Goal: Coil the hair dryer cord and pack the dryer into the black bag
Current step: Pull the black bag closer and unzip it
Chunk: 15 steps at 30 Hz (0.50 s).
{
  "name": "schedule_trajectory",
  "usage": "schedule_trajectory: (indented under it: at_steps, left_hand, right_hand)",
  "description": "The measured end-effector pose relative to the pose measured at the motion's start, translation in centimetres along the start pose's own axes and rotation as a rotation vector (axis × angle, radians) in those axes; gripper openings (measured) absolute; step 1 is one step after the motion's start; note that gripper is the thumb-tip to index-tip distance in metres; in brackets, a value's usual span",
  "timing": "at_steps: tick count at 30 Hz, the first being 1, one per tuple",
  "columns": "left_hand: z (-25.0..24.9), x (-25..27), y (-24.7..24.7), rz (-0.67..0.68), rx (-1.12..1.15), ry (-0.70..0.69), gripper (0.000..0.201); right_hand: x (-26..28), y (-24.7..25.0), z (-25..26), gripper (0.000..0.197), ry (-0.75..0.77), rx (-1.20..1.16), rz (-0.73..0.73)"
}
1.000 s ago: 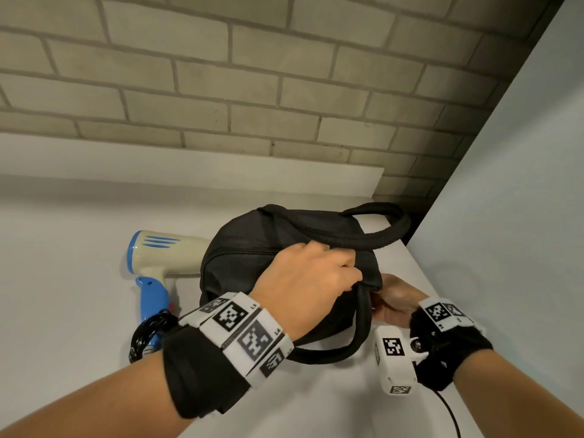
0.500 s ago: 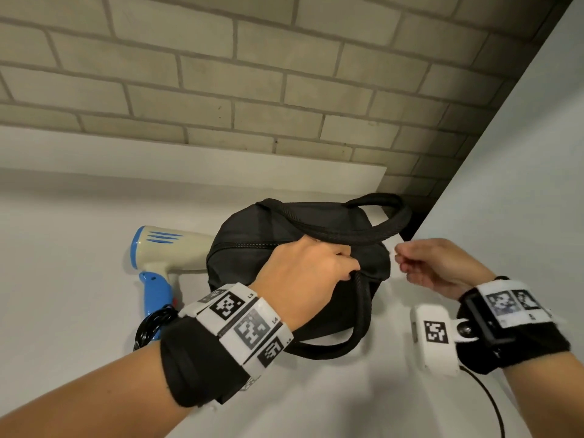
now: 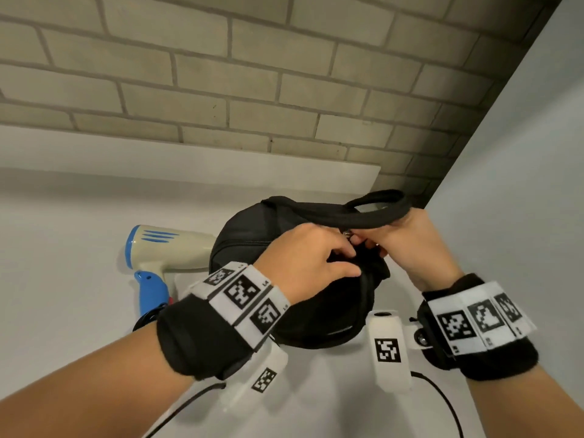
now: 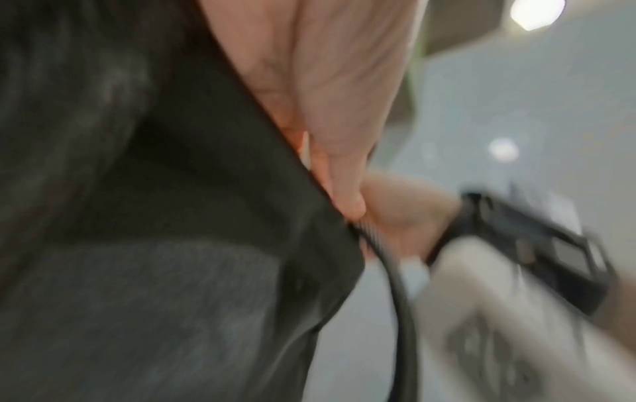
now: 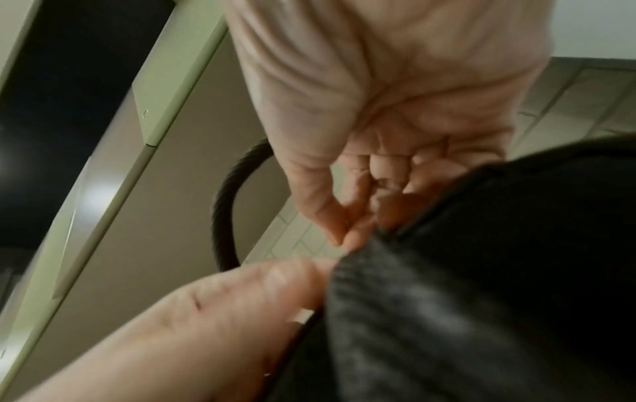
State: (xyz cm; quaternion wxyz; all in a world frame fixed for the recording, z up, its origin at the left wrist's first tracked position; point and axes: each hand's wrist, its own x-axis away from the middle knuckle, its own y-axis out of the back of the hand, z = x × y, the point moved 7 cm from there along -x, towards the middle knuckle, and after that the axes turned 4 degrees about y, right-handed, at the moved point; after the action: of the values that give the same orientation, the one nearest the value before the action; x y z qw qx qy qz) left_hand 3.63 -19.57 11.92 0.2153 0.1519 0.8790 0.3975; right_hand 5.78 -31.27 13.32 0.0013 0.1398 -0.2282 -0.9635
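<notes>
1. Hands meet at the top of the black bag [image 3: 252, 235], near its right end. Left hand [image 3: 311, 257] lies on the bag with fingers curled into the fabric, gripping it. Right hand [image 3: 407, 245] comes in from the far side, thumb and forefinger pinched on a small metal piece, likely the zipper pull [image 3: 348, 234].
2. Right wrist view: right hand's fingertips [image 5: 344, 234] pressed together at the fabric edge, with the left thumb just below. Left wrist view is blurred; it shows only dark cloth under the fingers.
3. Hair dryer [image 3: 170, 251] lies on the white table [image 3: 63, 279], left of the left hand and just beside the bag, its nozzle end hidden behind the bag. Blue handle points toward the left forearm.
4. Cord [image 3: 148, 316]: a dark bundle shows at the handle's foot, mostly hidden by the left wristband. Looks coiled; cannot confirm.
5. Progress, as judged: coiling probably done; bag appears zipped; the dryer is not yet inside.
6. Remaining: run the zipper open, spread the mouth, lift dryer and cord in, close.
</notes>
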Motion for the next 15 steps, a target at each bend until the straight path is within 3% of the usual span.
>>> schedule_trajectory:
  at_steps: [3,7,12,15]
  left_hand:
    - [1.4,-0.6,1.7,-0.074,0.162,0.128,0.022]
    - [0.8,-1.3,1.3,-0.038,-0.013,0.062,0.034]
    - [0.8,-2.6,1.5,-0.022,0.028,0.077,0.017]
    - [1.0,-2.7,1.7,-0.026,0.034,0.073,0.012]
  right_hand:
    - [0.1,0.1,-0.8,0.016,-0.026,0.008,-0.049]
    - [0.1,-0.3,-0.5,0.016,-0.005,-0.011,-0.093]
    - [0.5,-0.5,-0.4,0.009,0.088,0.002,-0.107]
    - [1.1,-0.3,-0.6,0.003,0.140,0.006,-0.027]
